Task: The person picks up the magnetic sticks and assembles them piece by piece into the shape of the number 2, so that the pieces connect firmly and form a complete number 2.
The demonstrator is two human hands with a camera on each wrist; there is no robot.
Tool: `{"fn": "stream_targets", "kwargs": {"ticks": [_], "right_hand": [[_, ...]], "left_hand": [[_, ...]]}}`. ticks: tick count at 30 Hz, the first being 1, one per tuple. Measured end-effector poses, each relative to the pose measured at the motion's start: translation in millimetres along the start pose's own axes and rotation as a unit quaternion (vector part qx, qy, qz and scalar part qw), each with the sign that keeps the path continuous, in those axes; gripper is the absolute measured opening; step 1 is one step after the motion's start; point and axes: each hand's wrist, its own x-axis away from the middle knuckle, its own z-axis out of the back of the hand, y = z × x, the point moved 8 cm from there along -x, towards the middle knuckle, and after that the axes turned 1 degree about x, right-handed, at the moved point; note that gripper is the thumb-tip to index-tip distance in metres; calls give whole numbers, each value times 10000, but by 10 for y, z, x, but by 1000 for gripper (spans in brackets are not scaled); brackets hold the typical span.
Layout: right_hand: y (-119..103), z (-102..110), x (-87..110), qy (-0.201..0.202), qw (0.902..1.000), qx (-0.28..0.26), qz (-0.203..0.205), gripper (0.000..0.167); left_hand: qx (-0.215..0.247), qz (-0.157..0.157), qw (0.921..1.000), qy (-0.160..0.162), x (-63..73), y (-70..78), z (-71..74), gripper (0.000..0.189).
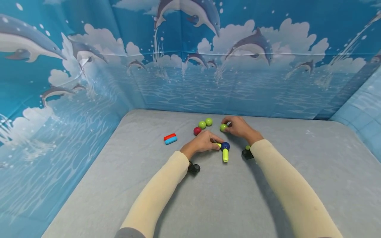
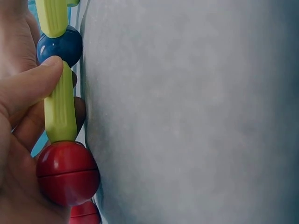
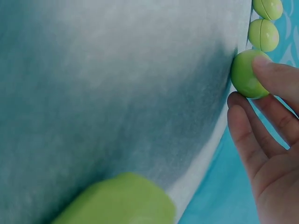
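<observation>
My left hand [image 1: 203, 141] grips a yellow-green rod [image 2: 60, 105], thumb laid along it. A dark blue ball [image 1: 225, 146] joins this rod to a second yellow-green rod [image 1: 225, 155], which points toward me. At the held rod's other end, by the palm, is a red ball [image 2: 68, 173] with a seam, hidden by the hand in the head view. My right hand [image 1: 237, 126] pinches a green ball [image 3: 250, 74] between thumb and fingers, close over the grey surface, beyond the blue ball.
Two green balls [image 1: 202, 124] and a loose red ball [image 1: 197, 131] sit behind my left hand. Red and light blue rods [image 1: 171, 140] lie side by side at left. A green piece [image 3: 121, 200] is near my right wrist. A dolphin-printed curtain [image 1: 184, 86] borders the grey surface [image 1: 214, 205].
</observation>
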Motion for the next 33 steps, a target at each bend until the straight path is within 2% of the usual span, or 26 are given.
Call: {"fn": "stream_targets", "kwargs": {"ticks": [10, 15, 22, 28, 33], "right_hand": [[-8, 40, 65, -183, 9998, -90, -31, 39], [-14, 179, 212, -247, 9976, -647, 39, 40], [-49, 367, 483, -537, 9863, -1558, -30, 38], [-68, 368, 667, -441, 9913, -1240, -43, 29], [-108, 291, 808, -226, 9960, -833, 221, 22]], "left_hand": [[43, 10, 10000, -33, 1, -24, -13, 33], [-5, 12, 10000, 11, -2, -12, -11, 32], [-48, 39, 10000, 20, 18, 2, 8, 32], [-113, -13, 9999, 50, 24, -7, 16, 33], [-116, -38, 9999, 63, 22, -12, 10, 33]]}}
